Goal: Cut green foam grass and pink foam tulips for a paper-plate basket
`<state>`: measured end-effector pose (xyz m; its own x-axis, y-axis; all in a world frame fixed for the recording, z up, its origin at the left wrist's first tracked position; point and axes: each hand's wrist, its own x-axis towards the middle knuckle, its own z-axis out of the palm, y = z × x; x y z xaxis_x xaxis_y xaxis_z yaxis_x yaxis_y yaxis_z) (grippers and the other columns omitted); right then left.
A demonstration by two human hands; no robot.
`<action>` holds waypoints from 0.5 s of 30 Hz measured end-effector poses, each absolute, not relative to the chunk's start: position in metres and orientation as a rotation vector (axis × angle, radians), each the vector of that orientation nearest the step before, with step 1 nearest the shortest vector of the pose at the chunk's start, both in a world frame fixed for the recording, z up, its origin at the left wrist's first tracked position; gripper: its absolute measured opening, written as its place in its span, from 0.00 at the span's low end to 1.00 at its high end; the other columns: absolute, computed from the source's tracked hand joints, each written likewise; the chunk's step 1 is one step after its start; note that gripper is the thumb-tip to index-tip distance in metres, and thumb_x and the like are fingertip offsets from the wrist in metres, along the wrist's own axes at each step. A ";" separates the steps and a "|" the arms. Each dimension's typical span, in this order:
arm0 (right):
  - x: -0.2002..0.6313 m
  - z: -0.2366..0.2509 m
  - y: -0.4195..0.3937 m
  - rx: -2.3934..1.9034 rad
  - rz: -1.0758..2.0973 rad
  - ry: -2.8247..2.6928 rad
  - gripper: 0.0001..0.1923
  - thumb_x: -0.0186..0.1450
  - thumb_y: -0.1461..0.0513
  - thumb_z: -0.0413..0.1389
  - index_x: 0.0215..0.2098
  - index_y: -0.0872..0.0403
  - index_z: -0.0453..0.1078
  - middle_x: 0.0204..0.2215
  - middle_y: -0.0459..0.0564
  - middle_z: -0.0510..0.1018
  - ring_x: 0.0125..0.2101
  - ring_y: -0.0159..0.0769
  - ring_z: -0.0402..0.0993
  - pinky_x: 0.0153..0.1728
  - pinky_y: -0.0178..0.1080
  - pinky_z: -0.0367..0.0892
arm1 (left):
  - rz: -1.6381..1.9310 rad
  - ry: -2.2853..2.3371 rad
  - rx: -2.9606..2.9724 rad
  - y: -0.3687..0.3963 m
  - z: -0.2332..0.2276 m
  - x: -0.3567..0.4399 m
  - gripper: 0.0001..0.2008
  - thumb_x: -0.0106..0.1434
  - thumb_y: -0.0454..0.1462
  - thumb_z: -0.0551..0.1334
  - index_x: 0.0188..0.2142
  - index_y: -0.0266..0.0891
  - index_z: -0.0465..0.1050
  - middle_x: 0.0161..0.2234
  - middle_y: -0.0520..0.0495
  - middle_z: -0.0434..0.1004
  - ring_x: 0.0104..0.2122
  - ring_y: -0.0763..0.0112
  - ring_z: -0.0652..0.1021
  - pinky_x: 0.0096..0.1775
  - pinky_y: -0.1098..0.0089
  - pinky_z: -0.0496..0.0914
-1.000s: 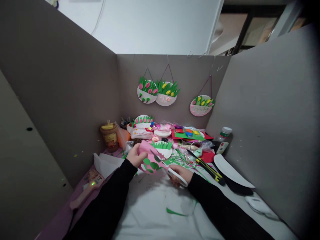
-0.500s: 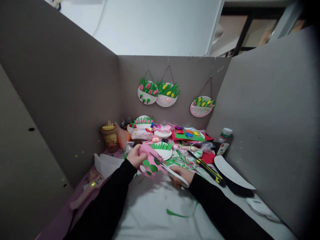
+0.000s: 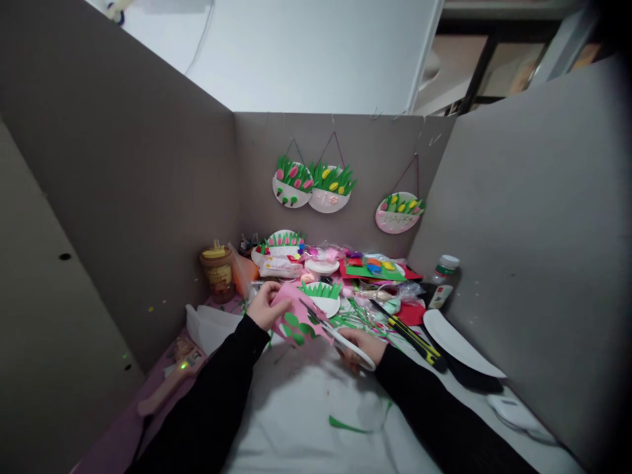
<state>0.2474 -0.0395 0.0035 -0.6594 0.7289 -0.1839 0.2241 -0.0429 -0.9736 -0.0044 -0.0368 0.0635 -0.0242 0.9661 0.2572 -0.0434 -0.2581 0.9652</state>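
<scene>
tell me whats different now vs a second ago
The right hand and scissors have edged slightly right; the whole view shifted a little too. Nothing was visibly taken or let go: the left hand still holds the pink paper, the right the scissors.

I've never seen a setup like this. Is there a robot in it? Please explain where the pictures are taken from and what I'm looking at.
There's no robot: a person in black sleeves is working bare-handed. All the pictures come from one camera worn on the person's head, looking forward and down.

The left hand holds a sheet of pink paper. The right hand holds white-handled scissors, their blades at the paper.

On the table, just beyond the hands, lies a plate with green paper grass. Over to the right are a yellow-and-black box cutter and a bottle; a cup stands to the left. Three flower-decorated plates hang on the back panel.
</scene>
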 end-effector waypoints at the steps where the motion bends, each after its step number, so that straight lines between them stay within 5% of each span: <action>1: 0.247 0.004 -0.040 -0.988 1.728 -1.830 0.15 0.43 0.60 0.58 0.26 0.55 0.59 0.16 0.38 0.66 0.12 0.25 0.62 0.12 0.30 0.61 | 1.521 1.018 1.285 -0.034 0.062 -0.005 0.20 0.42 0.41 0.66 0.32 0.37 0.61 0.19 0.58 0.66 0.19 0.79 0.68 0.22 0.78 0.62; 7: 0.239 0.007 -0.042 -0.883 1.546 -1.715 0.19 0.45 0.52 0.57 0.27 0.55 0.58 0.15 0.39 0.65 0.14 0.24 0.62 0.13 0.29 0.60 | 1.531 0.767 0.977 -0.033 0.051 0.006 0.30 0.40 0.52 0.65 0.40 0.38 0.63 0.28 0.50 0.72 0.24 0.73 0.73 0.24 0.74 0.66; 15: 0.224 -0.004 -0.049 -0.999 1.619 -1.704 0.12 0.41 0.66 0.52 0.24 0.54 0.55 0.13 0.36 0.65 0.11 0.24 0.61 0.10 0.27 0.57 | 1.653 1.063 1.148 -0.039 0.044 0.024 0.27 0.39 0.46 0.68 0.38 0.33 0.70 0.23 0.49 0.73 0.21 0.71 0.72 0.22 0.72 0.67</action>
